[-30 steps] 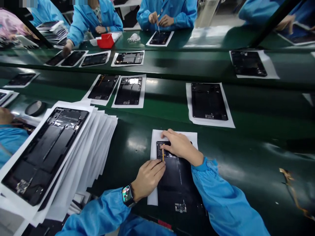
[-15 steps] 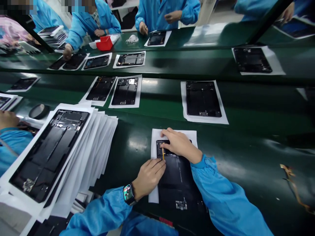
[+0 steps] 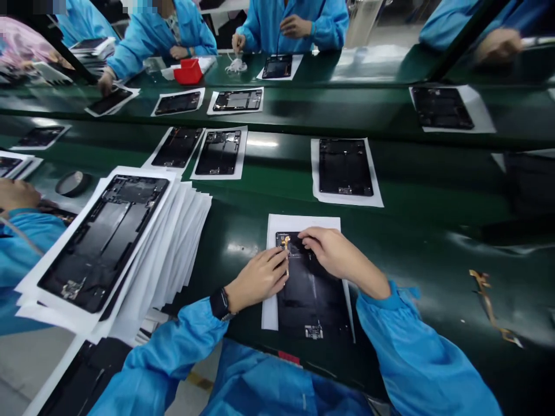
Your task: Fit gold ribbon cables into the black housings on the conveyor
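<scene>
A black tablet shell with its inner parts exposed lies on white paper in front of me. An orange flex cable runs along its upper left edge. My left hand is closed at that edge, fingertips on the lower part of the cable, which they partly hide. Over the top of the tablet is my right hand, its fingers bent and apart, just right of the cable. No object shows in it. A small circuit board sits near the tablet's lower end.
A tall stack of papers and tablet shells stands at my left. Another flex cable lies on the green bench at right. More tablets rest on the rail ahead. Co-workers in blue sleeves work opposite; another person's hand is at left.
My right hand has drawn back to the right, off the flex cable's upper end, uncovering it. My left hand stays at the tablet's left edge. The view has shifted slightly.
</scene>
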Available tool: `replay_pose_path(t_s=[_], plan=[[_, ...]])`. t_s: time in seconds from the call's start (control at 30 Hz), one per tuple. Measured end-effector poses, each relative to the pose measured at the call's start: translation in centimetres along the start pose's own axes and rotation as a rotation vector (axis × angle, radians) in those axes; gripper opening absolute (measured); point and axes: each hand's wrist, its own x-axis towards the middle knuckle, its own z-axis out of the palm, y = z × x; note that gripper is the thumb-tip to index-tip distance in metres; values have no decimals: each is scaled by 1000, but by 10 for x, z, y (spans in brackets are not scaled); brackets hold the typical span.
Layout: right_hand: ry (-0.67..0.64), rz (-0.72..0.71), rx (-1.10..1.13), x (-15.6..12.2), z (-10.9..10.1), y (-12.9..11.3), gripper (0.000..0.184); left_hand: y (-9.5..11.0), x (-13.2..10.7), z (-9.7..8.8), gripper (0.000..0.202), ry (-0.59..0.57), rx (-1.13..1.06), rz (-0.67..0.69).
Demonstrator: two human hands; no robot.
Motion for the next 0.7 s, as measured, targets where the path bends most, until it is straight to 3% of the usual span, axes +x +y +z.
replay_pose_path(t_s=[0.13,0.23,0.37,0.53,0.7], plan=[[-8,78,-35,-40,7,-11,13,2,-12,-5,24,-36,-96,64],[-30,40,-100,-58,28,-18,10,3,-23,-4,22,32,-202,64],[-72,-39,-285,-57,50,-33,12,1,-34,1,32,139,-317,-55],[-101,-134,-507,-48,62,-51,13,-1,-38,5,47,101,-350,-100],[-86,-119,-548,-55,64,-51,12,2,-35,8,40,124,-341,-120]])
